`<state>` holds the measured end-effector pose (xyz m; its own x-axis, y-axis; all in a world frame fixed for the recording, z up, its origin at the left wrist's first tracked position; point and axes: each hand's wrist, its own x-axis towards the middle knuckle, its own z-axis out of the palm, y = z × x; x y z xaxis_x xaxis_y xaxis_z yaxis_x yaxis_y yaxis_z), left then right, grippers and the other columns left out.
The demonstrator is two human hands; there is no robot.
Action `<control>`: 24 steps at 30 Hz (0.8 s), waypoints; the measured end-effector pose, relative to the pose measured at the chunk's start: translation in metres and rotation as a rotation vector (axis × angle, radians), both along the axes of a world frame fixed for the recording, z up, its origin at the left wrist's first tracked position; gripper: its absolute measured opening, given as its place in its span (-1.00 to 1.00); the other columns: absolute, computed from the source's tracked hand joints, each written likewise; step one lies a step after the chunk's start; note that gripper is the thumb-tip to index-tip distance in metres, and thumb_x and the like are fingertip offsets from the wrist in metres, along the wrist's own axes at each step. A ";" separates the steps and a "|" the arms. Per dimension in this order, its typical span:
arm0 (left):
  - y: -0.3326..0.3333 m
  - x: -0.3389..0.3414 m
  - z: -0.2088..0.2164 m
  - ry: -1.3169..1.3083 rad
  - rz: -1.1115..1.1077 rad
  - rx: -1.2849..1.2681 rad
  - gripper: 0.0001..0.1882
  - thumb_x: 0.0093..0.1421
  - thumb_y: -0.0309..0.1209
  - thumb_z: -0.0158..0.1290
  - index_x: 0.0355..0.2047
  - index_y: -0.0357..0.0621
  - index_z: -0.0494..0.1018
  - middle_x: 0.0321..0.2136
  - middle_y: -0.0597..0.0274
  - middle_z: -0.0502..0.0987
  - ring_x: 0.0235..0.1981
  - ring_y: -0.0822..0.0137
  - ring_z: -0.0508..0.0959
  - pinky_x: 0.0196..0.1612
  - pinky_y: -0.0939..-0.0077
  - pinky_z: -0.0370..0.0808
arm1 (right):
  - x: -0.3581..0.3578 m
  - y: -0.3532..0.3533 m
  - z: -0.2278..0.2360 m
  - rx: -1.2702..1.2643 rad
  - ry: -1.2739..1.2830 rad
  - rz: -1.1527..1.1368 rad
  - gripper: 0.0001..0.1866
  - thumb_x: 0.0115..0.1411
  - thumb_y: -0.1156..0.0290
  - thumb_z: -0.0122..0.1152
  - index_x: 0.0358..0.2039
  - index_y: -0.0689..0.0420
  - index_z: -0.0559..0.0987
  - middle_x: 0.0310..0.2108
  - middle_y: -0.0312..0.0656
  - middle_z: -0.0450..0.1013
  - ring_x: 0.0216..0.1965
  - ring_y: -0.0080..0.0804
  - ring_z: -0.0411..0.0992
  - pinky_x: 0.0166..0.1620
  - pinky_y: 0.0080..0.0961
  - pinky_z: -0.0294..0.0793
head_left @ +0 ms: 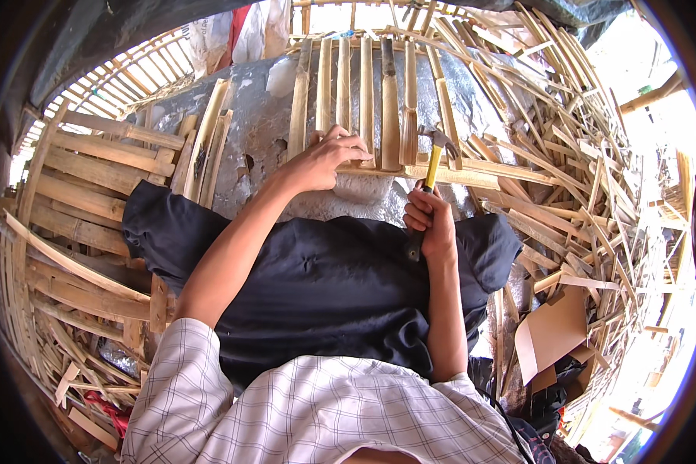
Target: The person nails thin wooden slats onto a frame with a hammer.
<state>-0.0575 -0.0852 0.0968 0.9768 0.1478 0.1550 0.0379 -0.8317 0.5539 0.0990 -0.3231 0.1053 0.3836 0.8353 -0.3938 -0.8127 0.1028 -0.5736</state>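
Observation:
In my right hand (429, 220) is a claw hammer (433, 167) with a yellow and black handle, its head raised beside the slats. My left hand (331, 160) rests at the near ends of several bamboo slats (366, 100) that lie side by side, pointing away from me. Its fingers are bent and pressed together over the slats; whatever they pinch is too small to make out. Beneath the slat ends runs a bamboo crosspiece (472, 176), level with my hands. One slat (390, 108) is darker than its neighbours. A pale block (363, 188) sits under the crosspiece.
Black cloth (325, 271) covers my lap. At the left stand slatted bamboo panels (85, 193). Loose bamboo strips (564, 170) are heaped along the right side, with a piece of cardboard (553, 332) nearer me. A grey sheet (263, 116) lies under the slats.

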 end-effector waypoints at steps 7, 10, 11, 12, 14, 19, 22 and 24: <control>0.002 0.003 -0.008 -0.057 0.014 -0.149 -0.30 -0.19 -0.94 -0.04 -0.05 -0.06 0.59 -0.05 0.44 0.54 0.11 0.17 0.41 0.26 0.22 0.30 | 0.000 -0.001 -0.002 0.063 0.041 0.013 -0.91 0.34 0.59 0.05 -0.25 0.09 0.44 -0.65 -0.52 0.10 -0.74 -0.77 -0.03 -0.67 -0.72 -0.02; 0.005 0.002 -0.007 -0.056 0.011 -0.190 -0.29 -0.21 -0.95 -0.07 -0.06 -0.07 0.59 -0.07 0.43 0.55 0.11 0.17 0.40 0.27 0.26 0.30 | 0.000 -0.001 -0.002 0.069 0.043 0.016 -0.91 0.35 0.60 0.04 -0.24 0.09 0.44 -0.64 -0.52 0.10 -0.74 -0.77 -0.03 -0.67 -0.72 -0.02; 0.005 0.002 -0.006 -0.053 0.010 -0.200 -0.28 -0.22 -0.95 -0.07 -0.07 -0.07 0.59 -0.07 0.42 0.55 0.11 0.17 0.40 0.28 0.28 0.29 | 0.000 -0.001 -0.002 0.071 0.043 0.017 -0.91 0.35 0.60 0.04 -0.24 0.09 0.45 -0.64 -0.52 0.10 -0.74 -0.77 -0.03 -0.67 -0.72 -0.02; 0.004 0.002 -0.005 -0.049 0.016 -0.168 -0.28 -0.22 -0.95 -0.08 -0.06 -0.08 0.59 -0.06 0.40 0.56 0.11 0.17 0.41 0.26 0.27 0.32 | 0.000 -0.001 -0.002 0.074 0.053 0.017 -0.91 0.34 0.60 0.04 -0.24 0.09 0.44 -0.64 -0.52 0.10 -0.74 -0.77 -0.03 -0.68 -0.71 -0.02; 0.001 0.001 0.000 -0.041 0.024 -0.106 -0.28 -0.21 -0.96 -0.10 -0.06 -0.12 0.58 -0.04 0.35 0.56 0.12 0.15 0.45 0.24 0.26 0.37 | 0.001 -0.001 -0.002 0.078 0.075 0.013 -0.90 0.34 0.61 0.03 -0.25 0.09 0.43 -0.64 -0.52 0.10 -0.75 -0.77 -0.03 -0.68 -0.71 -0.02; 0.002 0.002 0.006 0.051 0.003 -0.242 -0.27 -0.18 -0.99 -0.10 -0.01 -0.14 0.54 0.02 0.30 0.53 0.19 0.13 0.50 0.23 0.29 0.46 | 0.001 -0.001 -0.005 0.067 0.017 0.004 -0.88 0.33 0.62 0.04 -0.29 0.06 0.41 -0.65 -0.50 0.09 -0.76 -0.75 -0.04 -0.69 -0.70 -0.04; 0.002 0.001 0.006 0.057 -0.001 -0.210 -0.27 -0.18 -0.99 -0.12 -0.01 -0.15 0.52 0.02 0.27 0.53 0.18 0.11 0.50 0.20 0.30 0.48 | 0.000 0.000 0.002 -0.067 -0.182 -0.061 -0.86 0.31 0.61 0.09 -0.29 0.05 0.37 -0.64 -0.48 0.10 -0.75 -0.73 0.00 -0.69 -0.69 -0.04; 0.004 0.000 0.005 0.080 -0.009 -0.160 -0.29 -0.16 -0.96 -0.10 0.01 -0.13 0.50 0.04 0.25 0.51 0.18 0.11 0.50 0.21 0.27 0.46 | 0.000 0.001 0.004 -0.188 -0.355 -0.146 -0.84 0.31 0.58 0.13 -0.29 0.04 0.36 -0.63 -0.48 0.11 -0.74 -0.74 0.02 -0.69 -0.69 -0.03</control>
